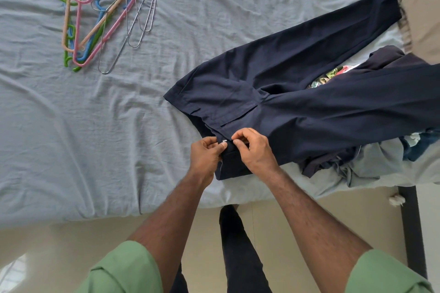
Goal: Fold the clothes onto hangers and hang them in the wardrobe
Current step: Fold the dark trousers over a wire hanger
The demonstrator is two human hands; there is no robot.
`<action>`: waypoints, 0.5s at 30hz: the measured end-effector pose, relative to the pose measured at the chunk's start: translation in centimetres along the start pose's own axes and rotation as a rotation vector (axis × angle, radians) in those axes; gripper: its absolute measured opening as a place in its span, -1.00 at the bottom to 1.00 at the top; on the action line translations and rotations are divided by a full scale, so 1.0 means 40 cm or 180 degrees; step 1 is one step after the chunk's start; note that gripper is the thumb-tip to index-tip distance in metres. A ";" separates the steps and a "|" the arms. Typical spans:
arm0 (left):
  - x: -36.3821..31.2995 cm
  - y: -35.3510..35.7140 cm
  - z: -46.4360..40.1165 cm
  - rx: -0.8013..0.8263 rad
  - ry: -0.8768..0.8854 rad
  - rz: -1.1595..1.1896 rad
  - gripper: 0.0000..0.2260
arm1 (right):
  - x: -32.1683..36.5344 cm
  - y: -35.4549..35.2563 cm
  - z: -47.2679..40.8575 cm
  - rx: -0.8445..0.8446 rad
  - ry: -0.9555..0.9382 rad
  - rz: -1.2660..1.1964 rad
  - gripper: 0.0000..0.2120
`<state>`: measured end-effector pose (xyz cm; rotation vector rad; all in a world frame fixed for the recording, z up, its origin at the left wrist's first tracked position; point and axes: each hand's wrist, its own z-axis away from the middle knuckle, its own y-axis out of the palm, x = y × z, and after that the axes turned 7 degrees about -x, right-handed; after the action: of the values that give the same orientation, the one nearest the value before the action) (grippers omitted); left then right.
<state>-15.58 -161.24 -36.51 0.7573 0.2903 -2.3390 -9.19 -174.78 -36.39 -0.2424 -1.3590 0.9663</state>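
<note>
Dark navy trousers [297,74] lie spread on the bed, waistband toward me, legs running off to the right. My left hand [206,153] pinches the waistband at its small metal clasp [224,143]. My right hand [252,147] pinches the same waistband just to the right of the clasp. Both hands almost touch each other at the front fastening. A heap of plastic and wire hangers [102,9] lies at the far left of the bed, well away from both hands.
The bed carries a wrinkled grey sheet [71,126]. A pile of mixed clothes [371,159] lies under and beside the trousers at the right. A beige cushion [421,21] sits at the far right. The dark bed frame [412,228] and beige floor are below.
</note>
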 end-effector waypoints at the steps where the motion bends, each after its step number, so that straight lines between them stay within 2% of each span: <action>1: -0.002 0.000 -0.001 0.0023 0.0029 -0.0025 -0.92 | 0.000 -0.003 0.001 0.0059 0.0024 -0.0039 -0.87; 3: -0.004 -0.002 -0.004 0.0085 0.0079 -0.0068 -0.90 | -0.003 -0.007 -0.002 0.0116 0.0026 -0.0064 -0.76; 8: -0.009 0.001 -0.002 0.0096 0.0176 -0.0173 -0.91 | 0.005 -0.005 -0.021 -0.0128 -0.0077 0.0014 -0.89; 11: -0.014 0.012 0.005 -0.0028 0.0187 -0.0163 -0.88 | 0.012 -0.003 -0.025 -0.0204 -0.0073 -0.0018 -0.90; 15: -0.015 0.020 -0.005 -0.0098 0.0137 -0.0177 -0.95 | 0.013 0.003 -0.023 -0.0199 -0.0059 -0.0079 -0.90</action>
<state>-14.61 -161.44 -36.30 0.7946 0.3696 -2.3670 -8.47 -174.01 -36.33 -0.2639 -1.4075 0.9081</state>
